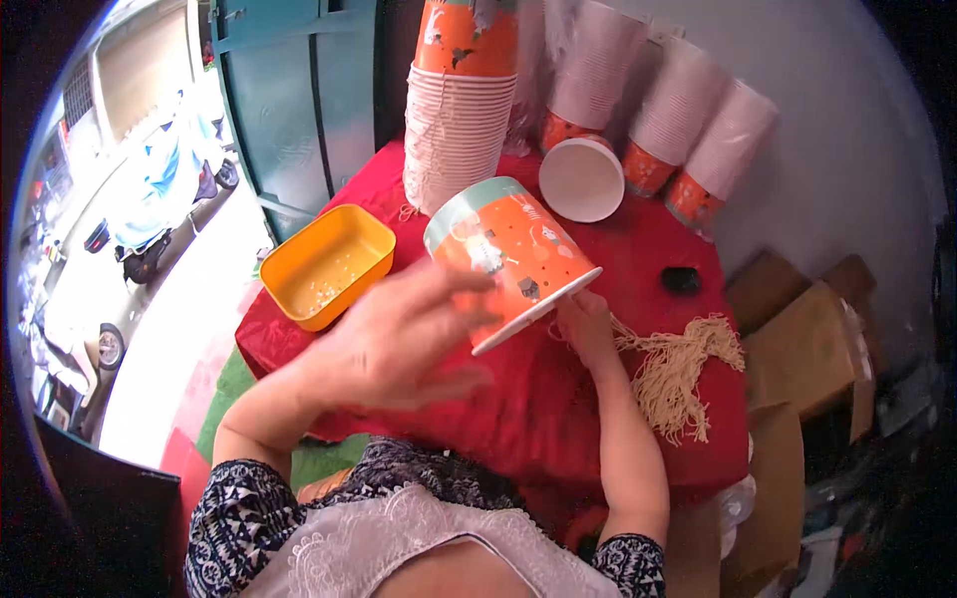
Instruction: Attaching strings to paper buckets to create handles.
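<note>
The red-covered tabletop (638, 399) was crowded along its far edge by a tall stack of paper cups (457, 120) and further leaning stacks against the wall, with an orange tray (327, 263) hanging over the left edge; the open room lay in the middle and near side, broken only by a bundle of cream strings (683, 369) toward the right edge and a small black object (681, 280) behind it. Over that middle room an orange paper cup (513, 257) was held tilted, its mouth facing down and right. The left hand (399, 339) — blurred — wrapped the cup's near side in a wide grip. The right hand (586, 324) sat just under the rim, fingers pinched narrow there, though I couldn't tell what they held.
</note>
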Tool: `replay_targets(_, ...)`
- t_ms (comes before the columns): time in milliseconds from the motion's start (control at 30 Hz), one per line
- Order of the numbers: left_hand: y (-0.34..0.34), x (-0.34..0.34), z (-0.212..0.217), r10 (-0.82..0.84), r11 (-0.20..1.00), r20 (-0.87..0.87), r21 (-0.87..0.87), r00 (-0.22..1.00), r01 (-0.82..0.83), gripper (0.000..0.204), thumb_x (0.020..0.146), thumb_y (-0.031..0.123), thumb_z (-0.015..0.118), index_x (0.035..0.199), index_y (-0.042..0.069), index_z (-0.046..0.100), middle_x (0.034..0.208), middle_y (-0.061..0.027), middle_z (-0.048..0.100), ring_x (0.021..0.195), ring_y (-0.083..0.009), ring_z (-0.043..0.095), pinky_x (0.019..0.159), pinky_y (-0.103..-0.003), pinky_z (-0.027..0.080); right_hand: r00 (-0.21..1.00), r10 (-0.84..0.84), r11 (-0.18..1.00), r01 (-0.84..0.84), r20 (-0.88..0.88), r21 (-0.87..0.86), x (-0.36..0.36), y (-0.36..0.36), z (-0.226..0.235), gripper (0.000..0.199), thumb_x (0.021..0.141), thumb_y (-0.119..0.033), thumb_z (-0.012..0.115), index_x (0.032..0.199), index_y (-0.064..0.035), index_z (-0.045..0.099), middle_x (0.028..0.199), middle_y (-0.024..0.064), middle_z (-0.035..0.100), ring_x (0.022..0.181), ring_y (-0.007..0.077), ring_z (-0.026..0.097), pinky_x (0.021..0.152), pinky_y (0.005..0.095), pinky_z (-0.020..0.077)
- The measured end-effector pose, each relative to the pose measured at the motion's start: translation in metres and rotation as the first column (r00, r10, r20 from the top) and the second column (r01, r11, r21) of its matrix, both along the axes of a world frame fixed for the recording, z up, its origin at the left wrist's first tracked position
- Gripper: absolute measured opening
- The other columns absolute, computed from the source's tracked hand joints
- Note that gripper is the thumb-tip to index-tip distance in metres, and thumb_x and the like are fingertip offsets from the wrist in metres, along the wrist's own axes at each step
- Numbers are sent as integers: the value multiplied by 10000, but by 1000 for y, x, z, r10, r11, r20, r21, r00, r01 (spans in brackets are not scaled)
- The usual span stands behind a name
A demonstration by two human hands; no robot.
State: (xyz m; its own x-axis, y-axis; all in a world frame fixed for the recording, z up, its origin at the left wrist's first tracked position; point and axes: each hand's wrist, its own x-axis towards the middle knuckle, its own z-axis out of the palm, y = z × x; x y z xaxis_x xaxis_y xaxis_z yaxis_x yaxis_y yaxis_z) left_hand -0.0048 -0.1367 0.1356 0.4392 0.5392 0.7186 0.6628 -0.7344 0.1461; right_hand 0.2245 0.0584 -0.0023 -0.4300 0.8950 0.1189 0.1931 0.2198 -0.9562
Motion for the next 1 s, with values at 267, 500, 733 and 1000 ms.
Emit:
replay_targets(267,3,-9,6,262,927,-375,-158,890,-339,1340,387,513,882,1486,72,255,1518,-193,269,1438,-371,203,1182,-570,79,965,263,960,-261,-6,104,-10,-18,6,364,992,-301,566,1022,54,639,788,-24,588,750,89,509,654,288,460)
replay_targets(500,-1,-16,13,35,914,-271,-380,962,-140,958,610,383,845,1371,-16,419,1366,-235,469,1287,-391,435,1067,-474,368,935,328,828,-354,137,434,-9,-16,-9,128,951,-100,587,980,20,618,769,161,668,728,142,618,642,339,509)
replay_targets(733,27,-13,40,3,959,-564,-232,826,-162,1084,577,504,823,1369,-80,368,1272,-239,518,1238,-376,466,1056,-455,360,984,155,527,-157,88,835,-17,-39,23,196,938,-168,574,910,23,610,757,169,650,689,354,675,561,398,539)
replay_targets(1000,51,20,60,-97,922,-817,-289,568,-258,1249,551,763,727,1391,-66,317,1267,-237,499,1182,-377,509,1014,-451,396,990,-110,271,114,-87,956,-7,-48,38,248,898,-205,639,910,41,614,672,147,606,571,317,625,478,398,495)
